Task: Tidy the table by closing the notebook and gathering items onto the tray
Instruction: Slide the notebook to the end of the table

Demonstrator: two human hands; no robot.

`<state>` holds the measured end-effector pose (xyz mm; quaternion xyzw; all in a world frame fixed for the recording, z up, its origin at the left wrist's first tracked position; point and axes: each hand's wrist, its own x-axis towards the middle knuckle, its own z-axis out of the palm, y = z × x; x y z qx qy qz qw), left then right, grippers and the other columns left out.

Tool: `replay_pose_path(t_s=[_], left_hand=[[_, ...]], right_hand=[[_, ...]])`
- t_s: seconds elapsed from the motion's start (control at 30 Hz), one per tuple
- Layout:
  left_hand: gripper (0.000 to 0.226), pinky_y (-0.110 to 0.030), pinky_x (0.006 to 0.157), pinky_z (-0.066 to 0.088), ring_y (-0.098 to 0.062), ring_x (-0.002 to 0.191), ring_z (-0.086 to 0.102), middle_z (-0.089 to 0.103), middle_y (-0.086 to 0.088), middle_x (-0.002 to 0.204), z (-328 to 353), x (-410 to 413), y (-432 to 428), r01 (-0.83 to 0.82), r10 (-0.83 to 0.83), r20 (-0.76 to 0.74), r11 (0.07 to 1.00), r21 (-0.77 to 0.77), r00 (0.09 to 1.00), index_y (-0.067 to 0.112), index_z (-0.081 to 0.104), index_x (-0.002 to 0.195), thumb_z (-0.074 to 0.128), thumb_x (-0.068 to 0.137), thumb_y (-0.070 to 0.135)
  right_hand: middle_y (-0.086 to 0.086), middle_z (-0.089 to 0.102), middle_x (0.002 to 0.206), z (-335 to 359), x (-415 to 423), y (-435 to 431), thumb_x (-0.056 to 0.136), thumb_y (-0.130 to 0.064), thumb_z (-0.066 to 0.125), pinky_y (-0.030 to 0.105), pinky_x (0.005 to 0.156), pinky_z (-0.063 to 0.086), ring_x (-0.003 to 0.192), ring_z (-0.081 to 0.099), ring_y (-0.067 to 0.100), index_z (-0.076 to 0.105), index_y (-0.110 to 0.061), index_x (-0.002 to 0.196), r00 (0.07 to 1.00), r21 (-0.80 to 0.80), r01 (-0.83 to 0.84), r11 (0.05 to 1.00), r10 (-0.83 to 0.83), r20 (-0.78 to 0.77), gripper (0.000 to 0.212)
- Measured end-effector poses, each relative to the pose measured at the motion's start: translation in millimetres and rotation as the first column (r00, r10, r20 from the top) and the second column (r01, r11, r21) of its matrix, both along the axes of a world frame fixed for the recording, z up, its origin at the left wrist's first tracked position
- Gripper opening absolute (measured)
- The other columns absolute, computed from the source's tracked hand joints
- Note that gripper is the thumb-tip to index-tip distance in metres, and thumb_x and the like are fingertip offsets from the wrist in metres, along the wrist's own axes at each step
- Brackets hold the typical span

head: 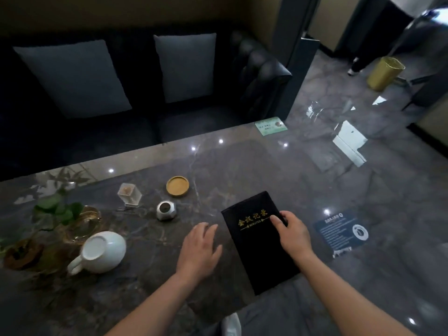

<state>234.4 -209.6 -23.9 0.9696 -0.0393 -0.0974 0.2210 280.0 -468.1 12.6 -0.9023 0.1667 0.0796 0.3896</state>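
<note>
A dark marble table (150, 282) stands before a black sofa (135, 122) with two grey cushions. The black notebook (259, 248) lies closed on the table near its front edge. The right hand (294, 232) rests flat on the cover's right side, fingers loosely spread, gripping nothing. The left hand (200, 248) lies open on the table just left of the notebook, apart from it. Farther left of that hand a white jug (101, 251) lies tipped on its side. Beyond the hands sit a small silver pot (166, 209), a round wooden coaster (177, 186) and a clear box (129, 194).
</note>
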Motion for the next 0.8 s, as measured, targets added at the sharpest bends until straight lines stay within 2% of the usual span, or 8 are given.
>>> replay_pose_path(t_s=[0.13, 0.3, 0.37, 0.43, 0.53, 0.6, 0.7, 0.8], left_hand=[[0.063, -0.052, 0.122, -0.001, -0.029, 0.152, -0.001, 0.011, -0.009, 0.164, -18.7, 28.7, -27.7, 0.094, -0.091, -0.024, 0.975, 0.204, 0.996, 0.031, 0.017, 0.152, 0.030, 0.095, 0.054], [0.068, -0.063, 0.112, -0.021, -0.032, 0.150, -0.017, -0.003, -0.007, 0.166, -44.5, 48.9, -41.2, 0.092, -0.085, -0.037, 0.949, 0.300, 0.996, 0.041, 0.004, 0.152, 0.013, 0.091, 0.068], [0.069, -0.064, 0.113, -0.017, -0.031, 0.151, -0.014, 0.000, -0.007, 0.166, -52.6, 47.2, -41.8, 0.069, -0.065, -0.021, 0.951, 0.302, 0.998, 0.042, 0.003, 0.153, 0.015, 0.091, 0.070], [0.069, -0.065, 0.115, -0.010, -0.031, 0.152, -0.006, 0.009, -0.007, 0.166, -56.2, 45.4, -42.4, 0.056, -0.057, -0.005, 0.951, 0.304, 0.998, 0.041, 0.010, 0.154, 0.019, 0.092, 0.070], [0.069, -0.065, 0.117, -0.004, -0.032, 0.153, 0.002, 0.016, -0.007, 0.165, -58.6, 45.2, -42.1, 0.047, -0.053, 0.012, 0.948, 0.316, 0.999, 0.041, 0.015, 0.153, 0.023, 0.091, 0.070], [0.069, -0.065, 0.117, -0.001, -0.031, 0.153, 0.005, 0.018, -0.006, 0.165, -59.0, 44.2, -41.1, 0.039, -0.045, 0.013, 0.949, 0.312, 0.999, 0.042, 0.017, 0.153, 0.025, 0.090, 0.070], [0.070, -0.064, 0.118, 0.003, -0.030, 0.152, 0.010, 0.023, -0.006, 0.163, -57.7, 44.1, -41.4, 0.022, -0.032, 0.030, 0.957, 0.290, 0.999, 0.042, 0.023, 0.151, 0.031, 0.088, 0.070], [0.068, -0.063, 0.118, 0.005, -0.029, 0.151, 0.014, 0.027, -0.005, 0.161, -58.6, 44.7, -41.1, 0.002, -0.021, 0.066, 0.964, 0.266, 0.998, 0.043, 0.028, 0.149, 0.036, 0.086, 0.069]], right_hand=[[0.003, 0.070, 0.114, -12.9, 26.9, -35.9, 0.094, -0.052, 0.053, 0.041, 0.085, 0.052, 0.104, 0.064, 0.025, 0.060, -0.022, 0.122, 0.999, -0.081, 0.004, 0.997, -0.007, -0.037, 0.042], [0.004, 0.069, 0.112, -33.7, 47.3, -64.9, 0.094, -0.045, 0.057, 0.032, 0.077, 0.043, 0.100, 0.063, 0.024, 0.060, -0.021, 0.122, 0.999, -0.128, 0.008, 0.992, -0.012, -0.029, 0.037], [0.008, 0.064, 0.119, -40.2, 49.6, -67.9, 0.093, -0.040, 0.061, 0.034, 0.084, 0.045, 0.107, 0.060, 0.025, 0.056, -0.017, 0.129, 0.999, -0.159, -0.017, 0.987, 0.011, -0.041, 0.043], [0.010, 0.054, 0.130, -42.5, 44.4, -64.2, 0.091, -0.037, 0.065, 0.041, 0.097, 0.045, 0.120, 0.051, 0.028, 0.046, -0.015, 0.139, 0.998, -0.213, -0.049, 0.976, 0.041, -0.040, 0.056], [0.007, 0.046, 0.141, -44.2, 22.8, -47.7, 0.085, -0.035, 0.071, 0.053, 0.106, 0.038, 0.131, 0.041, 0.031, 0.044, -0.018, 0.141, 0.971, -0.432, -0.125, 0.893, 0.201, 0.133, 0.064], [0.005, 0.043, 0.146, -49.3, 4.4, -29.4, 0.084, -0.043, 0.069, 0.054, 0.109, 0.035, 0.134, 0.039, 0.030, 0.045, -0.024, 0.141, 0.920, -0.492, -0.208, 0.845, 0.340, 0.194, 0.065], [0.002, 0.031, 0.156, -63.4, -14.4, -7.1, 0.085, -0.067, 0.051, 0.052, 0.118, 0.020, 0.144, 0.027, 0.028, 0.036, -0.032, 0.147, 0.890, -0.537, -0.342, 0.771, 0.449, 0.079, 0.072], [0.000, 0.022, 0.160, -75.8, -11.6, -9.6, 0.089, -0.069, 0.040, 0.048, 0.120, 0.006, 0.149, 0.016, 0.025, 0.028, -0.036, 0.150, 0.883, -0.582, -0.366, 0.726, 0.469, 0.029, 0.070]])
